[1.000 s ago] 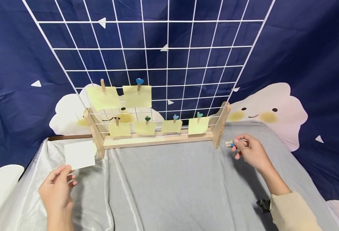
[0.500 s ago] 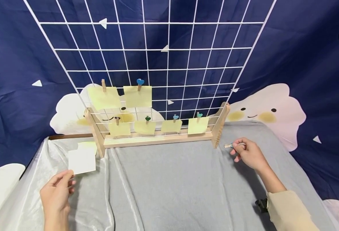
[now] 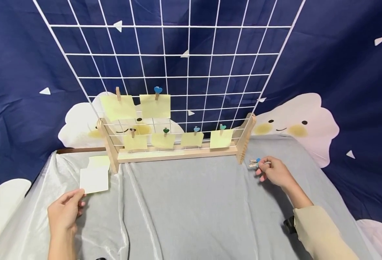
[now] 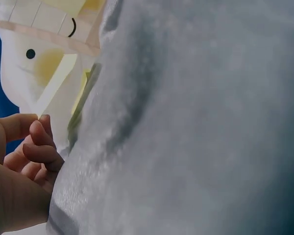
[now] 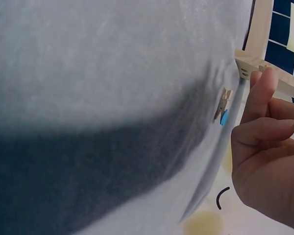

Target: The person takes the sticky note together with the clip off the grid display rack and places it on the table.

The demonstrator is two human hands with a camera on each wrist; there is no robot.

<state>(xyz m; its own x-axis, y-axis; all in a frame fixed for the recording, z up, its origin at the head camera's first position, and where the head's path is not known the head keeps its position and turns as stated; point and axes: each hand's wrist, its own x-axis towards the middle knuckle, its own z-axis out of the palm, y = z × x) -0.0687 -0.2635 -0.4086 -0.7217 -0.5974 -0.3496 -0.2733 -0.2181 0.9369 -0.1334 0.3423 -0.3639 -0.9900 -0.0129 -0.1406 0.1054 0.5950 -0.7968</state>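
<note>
My left hand (image 3: 63, 212) pinches a pale square sticky note (image 3: 94, 180) by its lower left corner. Behind that note, more yellow sticky notes (image 3: 99, 162) lie on the cloth. On the right, my right hand (image 3: 275, 170) pinches a small wooden clothespin (image 3: 252, 165) between thumb and finger; in the right wrist view only its tip (image 5: 263, 67) shows past the fingers. Close by lies another clothespin (image 5: 223, 105) with a blue heart, on the grey cloth. Several yellow notes (image 3: 155, 107) hang on the white wire grid (image 3: 187, 76), held by clothespins, some with hearts.
The grid stands in a wooden base (image 3: 178, 155) with upright side feet (image 3: 244, 139). Grey cloth (image 3: 184, 206) covers the table and has folds at the left. Behind everything hangs a dark blue curtain (image 3: 334, 54) with smiling clouds.
The left hand's note has come slightly down and right, uncovering the notes behind it. My right hand has moved a little left with its clothespin, and the blue-heart clothespin shows beside it.
</note>
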